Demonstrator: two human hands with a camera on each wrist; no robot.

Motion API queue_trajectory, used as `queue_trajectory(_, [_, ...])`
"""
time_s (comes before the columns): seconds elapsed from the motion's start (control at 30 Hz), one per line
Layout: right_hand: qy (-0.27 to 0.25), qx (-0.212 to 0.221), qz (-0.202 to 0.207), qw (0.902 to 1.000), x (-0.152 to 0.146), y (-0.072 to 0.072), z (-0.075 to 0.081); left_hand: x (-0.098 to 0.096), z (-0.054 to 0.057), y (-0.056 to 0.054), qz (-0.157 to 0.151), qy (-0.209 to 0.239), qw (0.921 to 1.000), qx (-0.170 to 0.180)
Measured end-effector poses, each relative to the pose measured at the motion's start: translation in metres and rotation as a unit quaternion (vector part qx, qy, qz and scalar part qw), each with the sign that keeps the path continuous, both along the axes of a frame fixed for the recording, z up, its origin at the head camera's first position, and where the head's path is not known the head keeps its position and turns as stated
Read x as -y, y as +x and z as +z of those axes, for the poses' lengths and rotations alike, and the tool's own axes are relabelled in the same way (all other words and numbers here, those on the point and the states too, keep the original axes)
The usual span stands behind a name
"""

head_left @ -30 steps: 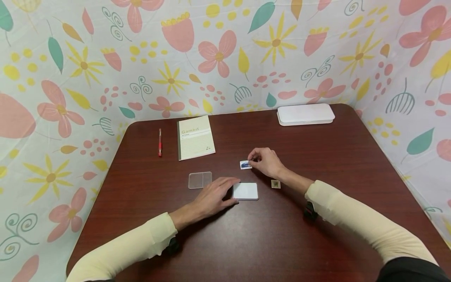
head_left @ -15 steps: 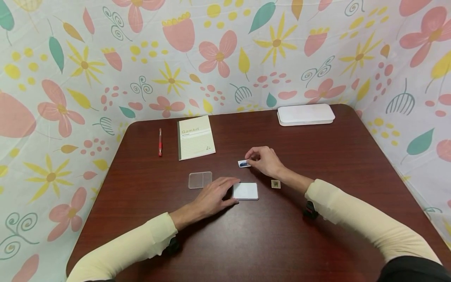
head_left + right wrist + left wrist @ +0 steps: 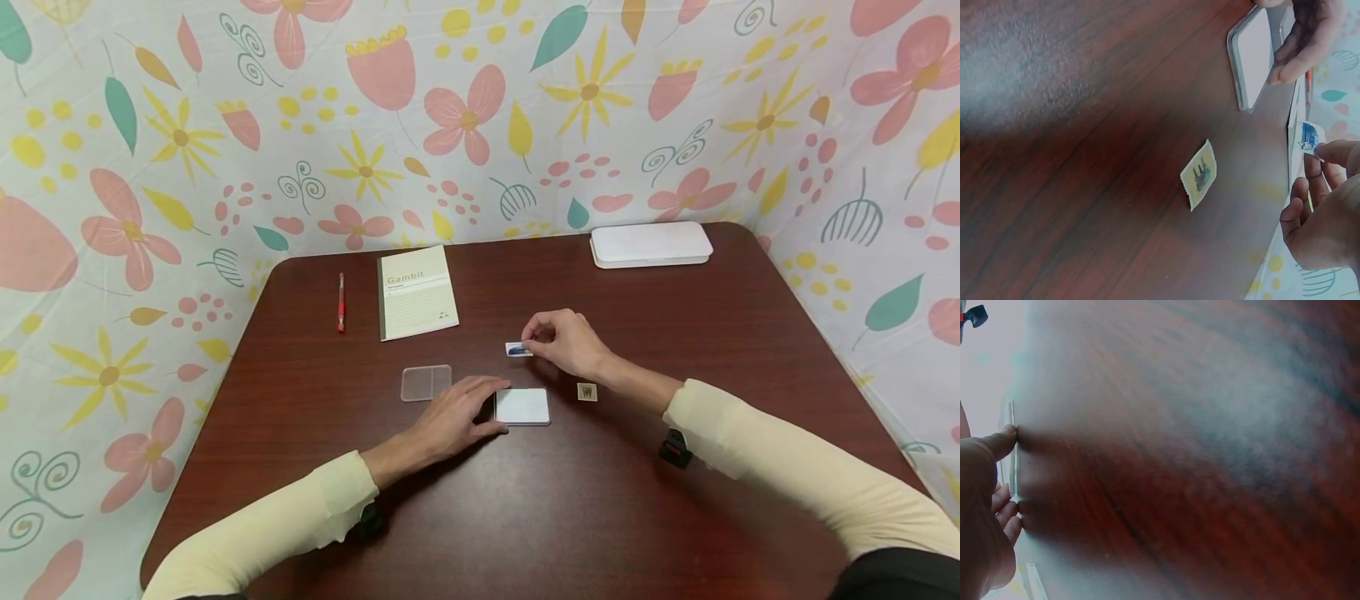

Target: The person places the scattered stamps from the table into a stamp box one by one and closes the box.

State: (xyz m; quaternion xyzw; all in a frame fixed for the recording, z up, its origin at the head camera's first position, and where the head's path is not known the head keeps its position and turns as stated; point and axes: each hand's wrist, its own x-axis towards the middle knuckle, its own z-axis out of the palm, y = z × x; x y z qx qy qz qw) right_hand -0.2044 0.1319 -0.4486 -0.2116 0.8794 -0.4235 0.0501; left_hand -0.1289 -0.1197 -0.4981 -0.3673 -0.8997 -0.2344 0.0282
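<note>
In the head view my right hand (image 3: 567, 340) pinches a blue-and-white postage stamp (image 3: 514, 349) by its right end, between thumb and index finger. The right wrist view shows this stamp (image 3: 1307, 137) held up off the table. My left hand (image 3: 455, 419) holds the left end of a small flat case (image 3: 525, 407) with a white top, thumb at the near edge and fingers at the far edge. A second stamp (image 3: 587, 392), cream with a dark picture, lies to the right of the case. Behind the left hand, a clear plastic lid (image 3: 425, 383) lies flat, one corner hidden.
A notebook (image 3: 418, 293) lies toward the back left, with a red pen (image 3: 341, 303) to its left. At the back right stands a white oblong box (image 3: 651, 243). Patterned cloth (image 3: 465, 125) rises behind and beside the brown table (image 3: 525, 517).
My right hand has shifted slightly left and away from me with the blue stamp, and its forearm has swung right. The left hand stays on the case.
</note>
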Motion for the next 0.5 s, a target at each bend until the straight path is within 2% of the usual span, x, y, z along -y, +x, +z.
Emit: queue_trajectory(0.5, [-0.002, 0.037, 0.077, 0.9963, 0.006, 0.030, 0.006, -0.003, 0.003, 0.000, 0.017, -0.007, 0.9998, 0.009])
